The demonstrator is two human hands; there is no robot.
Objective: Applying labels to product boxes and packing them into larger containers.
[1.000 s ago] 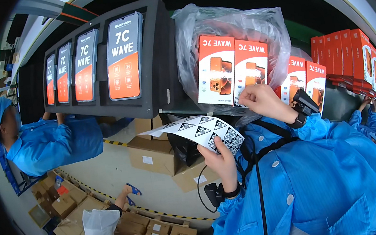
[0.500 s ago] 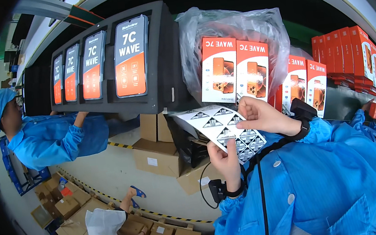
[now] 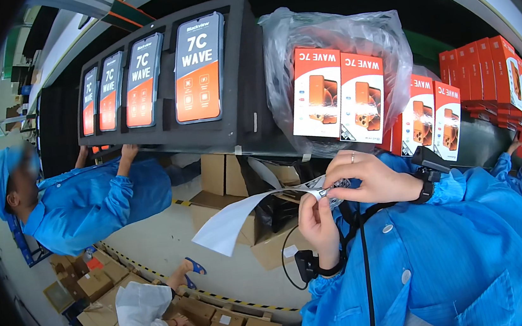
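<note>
A sheet of black-and-white stickers (image 3: 229, 222) is bent between my hands, its pale back facing up and its long end drooping to the left. My left hand (image 3: 320, 225) pinches it near the folded edge. My right hand (image 3: 367, 178) has thumb and fingers closed at the same edge, touching close to the left fingertips; whether a single sticker is peeled there is hidden. Just beyond lie two red-and-white phone boxes (image 3: 319, 96) on a clear plastic bag (image 3: 277, 40). A small dark patterned sticker (image 3: 347, 133) shows at the right box's lower corner.
A dark foam tray (image 3: 235, 70) holding several phones (image 3: 200, 70) stands at the left; a co-worker in blue (image 3: 87, 203) grips it. More phone boxes (image 3: 424, 114) and stacked red boxes (image 3: 474, 74) are to the right. Cartons (image 3: 219, 215) stand below the bench edge.
The sticker sheet has turned from its printed face to its pale back and bent over. My right hand has drawn toward the left fingertips. The view has shifted slightly.
</note>
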